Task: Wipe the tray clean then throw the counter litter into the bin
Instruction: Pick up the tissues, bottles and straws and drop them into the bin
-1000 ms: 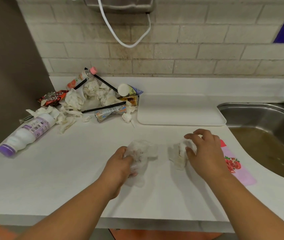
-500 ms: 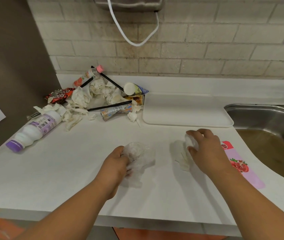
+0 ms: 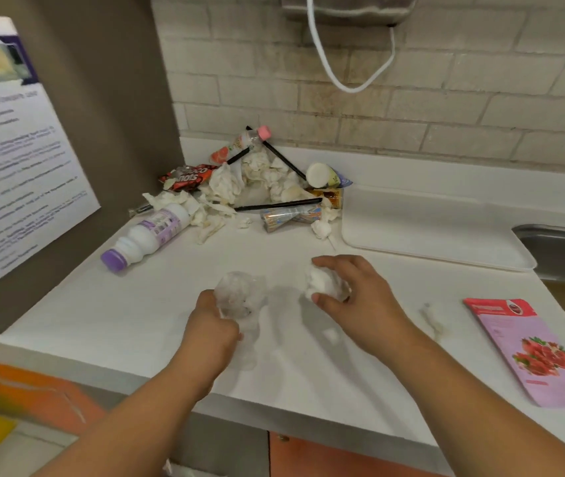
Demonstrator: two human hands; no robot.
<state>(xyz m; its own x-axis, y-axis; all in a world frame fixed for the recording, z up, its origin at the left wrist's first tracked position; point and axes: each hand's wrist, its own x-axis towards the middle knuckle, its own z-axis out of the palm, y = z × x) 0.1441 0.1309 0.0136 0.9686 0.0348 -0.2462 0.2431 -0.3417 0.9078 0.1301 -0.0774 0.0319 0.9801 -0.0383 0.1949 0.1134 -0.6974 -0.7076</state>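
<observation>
Left hand (image 3: 214,330) grips a crumpled clear plastic wrap (image 3: 239,297), fingers curled round its lower part, with a loose tail of it trailing down toward the white counter (image 3: 136,321); whether the wrap is lifted off the surface, cannot tell. Right hand (image 3: 360,304) holds a white tissue wad (image 3: 320,284), thumb under and fingers arched over it, just right of the wrap, the 2 not touching. Both hands sit mid-counter, near the front edge. A small tissue scrap (image 3: 432,321) lies on the counter right of the right hand, between it and a pink leaflet (image 3: 532,352) with a red fruit picture, which lies flat at the front right. The white tray (image 3: 429,225) lies flat at the back right, beyond the right hand, between the litter pile (image 3: 257,180) and the steel sink (image 3: 563,242). The pile sits in the back left corner against the tiled wall: crumpled tissues, 2 black straws (image 3: 277,204), a red snack wrapper (image 3: 188,175), a pink-capped bottle (image 3: 243,144), more wrappers touching the tray's left edge. A white purple-capped bottle (image 3: 147,235) lies on its side at the pile's front left. A blurred printed poster (image 3: 16,149) hangs on the left wall.
</observation>
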